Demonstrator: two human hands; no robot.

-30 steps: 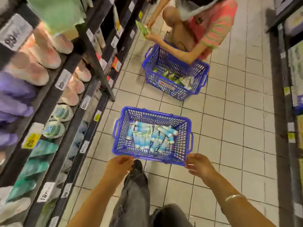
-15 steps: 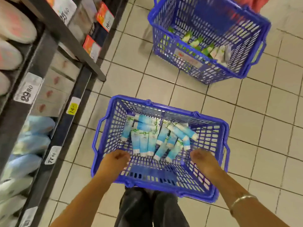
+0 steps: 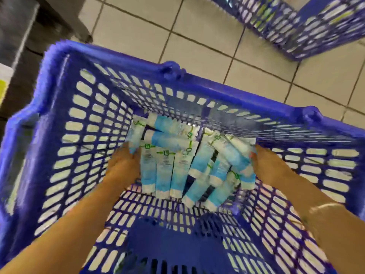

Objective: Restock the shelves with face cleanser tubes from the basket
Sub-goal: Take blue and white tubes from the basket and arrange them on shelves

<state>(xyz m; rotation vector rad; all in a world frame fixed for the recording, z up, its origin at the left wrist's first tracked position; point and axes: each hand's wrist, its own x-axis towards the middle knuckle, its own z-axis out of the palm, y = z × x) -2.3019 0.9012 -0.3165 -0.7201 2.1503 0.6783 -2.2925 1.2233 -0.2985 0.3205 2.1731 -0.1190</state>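
Observation:
A blue plastic basket [image 3: 227, 89] fills the head view, seen from just above. Several light-blue and white face cleanser tubes [image 3: 166, 169] lie in a loose pile on its bottom. My left hand [image 3: 123, 167] is deep inside, against the left side of the pile, its fingertips touching the leftmost tube. My right hand [image 3: 268, 167] presses on the right side of the pile, against the outermost tubes. Blur and the tubes hide my fingertips, so I cannot tell whether either hand has closed on a tube.
A second blue basket [image 3: 296, 32] with green and white items stands on the tiled floor [image 3: 197, 24] at the upper right. The dark shelf base [image 3: 17, 46] runs along the left edge. A bracelet [image 3: 324, 206] sits on my right wrist.
My view has dropped close over the basket. Both hands moved from the near rim down to the tube pile, one on each side. The other person has left the view.

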